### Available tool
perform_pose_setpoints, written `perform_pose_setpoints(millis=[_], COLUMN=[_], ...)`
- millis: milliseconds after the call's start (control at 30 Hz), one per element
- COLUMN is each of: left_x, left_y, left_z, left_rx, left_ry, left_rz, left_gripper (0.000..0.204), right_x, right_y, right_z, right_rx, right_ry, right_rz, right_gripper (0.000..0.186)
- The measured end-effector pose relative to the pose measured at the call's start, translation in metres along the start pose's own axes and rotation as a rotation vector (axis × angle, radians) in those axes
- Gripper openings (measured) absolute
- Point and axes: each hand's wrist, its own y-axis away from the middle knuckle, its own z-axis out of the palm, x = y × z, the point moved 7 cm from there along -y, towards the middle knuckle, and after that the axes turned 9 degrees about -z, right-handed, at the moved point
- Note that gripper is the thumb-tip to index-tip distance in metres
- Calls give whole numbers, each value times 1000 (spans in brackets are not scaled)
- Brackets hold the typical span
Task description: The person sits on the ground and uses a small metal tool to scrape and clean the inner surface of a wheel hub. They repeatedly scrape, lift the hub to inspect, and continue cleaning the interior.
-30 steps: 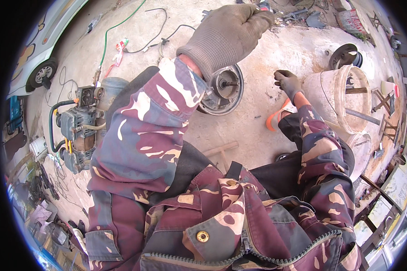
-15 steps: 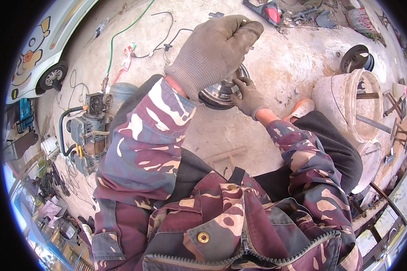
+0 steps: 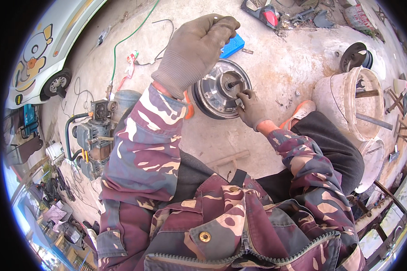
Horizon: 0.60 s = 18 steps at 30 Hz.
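Observation:
A round metal hub motor [image 3: 218, 96] with a black rim lies on the ground between my feet, its short axle [image 3: 233, 84] pointing up. My right hand [image 3: 253, 109], in a grey-brown knit glove, is at the hub's right edge, fingers curled against the rim. My gloved left hand [image 3: 192, 52] is raised above the hub's upper left side. Its fingers are closed, and whatever they may hold is hidden. Part of a blue case [image 3: 233, 46] shows behind the left hand.
A compressor [image 3: 94, 137] with a green hose stands at left, near a parked white vehicle [image 3: 43, 54]. To the right are a white bucket [image 3: 332, 97] holding tools and a black wheel rim [image 3: 353, 57]. A wooden piece [image 3: 224, 159] lies between my legs.
My left hand has shifted left, uncovering more of the hub motor, its axle and the blue case. My right hand has moved slightly down along the hub's edge.

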Motion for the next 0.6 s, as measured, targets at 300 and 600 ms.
perform_pose_setpoints(millis=[300,600], left_x=[-3,-7], left_y=[-3,-7], left_z=[11,17], left_rx=[-69,-89], left_ry=[3,-18], left_rz=[-6,23], left_gripper=[40,40], right_x=[-10,-10], right_y=[48,53], right_z=[12,27], right_rx=[34,-73], right_ry=[69,-100], right_rz=[-190,-284], right_gripper=[39,33])
